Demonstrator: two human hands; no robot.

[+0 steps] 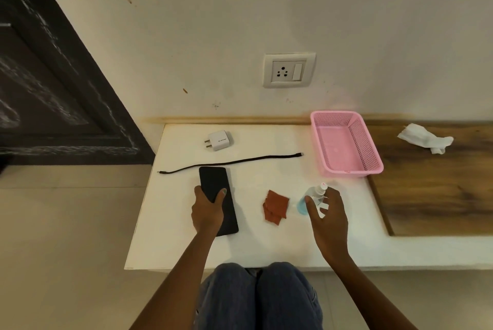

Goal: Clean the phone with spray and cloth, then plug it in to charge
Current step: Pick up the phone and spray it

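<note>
A black phone [213, 180] lies on the white table [253, 247], left of centre. My left hand [208, 212] grips its near half, thumb on the right edge and fingers on the left. A small clear spray bottle [314, 192] with blue liquid tilts at the right, and my right hand [329, 223] wraps around it, thumb on its left side and fingers on its right. Between my hands a crumpled rust-red cloth [276, 207] rests on the table. A white charger adapter [220, 140] and a black cable [232, 163] lie apart behind the phone. A wall socket [289, 70] sits above.
A pink plastic basket [365, 143] stands at the back right of the table. Beyond it a crumpled white tissue [424, 139] lies on a wooden panel [426, 196]. A dark door [53, 84] is at the left. My knees are at the table's front edge.
</note>
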